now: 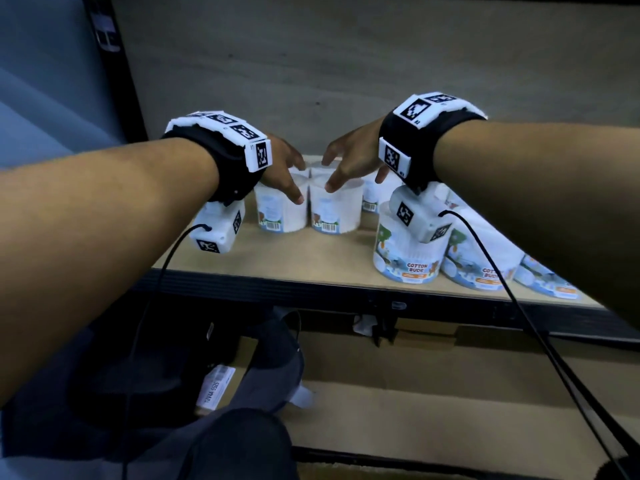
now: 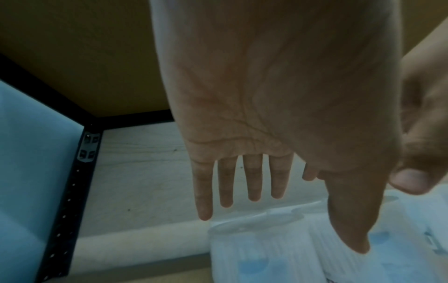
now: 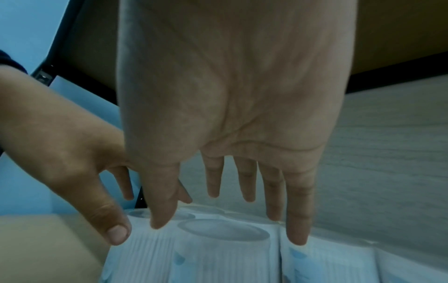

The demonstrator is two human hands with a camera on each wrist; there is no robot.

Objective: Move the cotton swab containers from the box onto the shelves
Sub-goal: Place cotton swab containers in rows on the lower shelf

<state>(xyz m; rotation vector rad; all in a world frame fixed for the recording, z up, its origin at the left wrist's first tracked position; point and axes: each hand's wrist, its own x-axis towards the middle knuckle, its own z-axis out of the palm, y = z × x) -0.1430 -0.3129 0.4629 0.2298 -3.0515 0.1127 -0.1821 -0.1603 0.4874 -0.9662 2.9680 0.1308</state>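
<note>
Two white cotton swab containers stand side by side at the back of the shelf: a left container and a right container. My left hand hovers over the left one with fingers straight and its thumb tip at the container's upper side. My right hand is spread over the right one, thumb on its lid. In the left wrist view the left hand is open above a container. The right wrist view shows the right hand open over the lids.
Three more "Cotton Buds" containers line the shelf's front right, under my right forearm. The shelf has a black front rail, a black upright at left and a grey back panel. Below is cardboard with a label.
</note>
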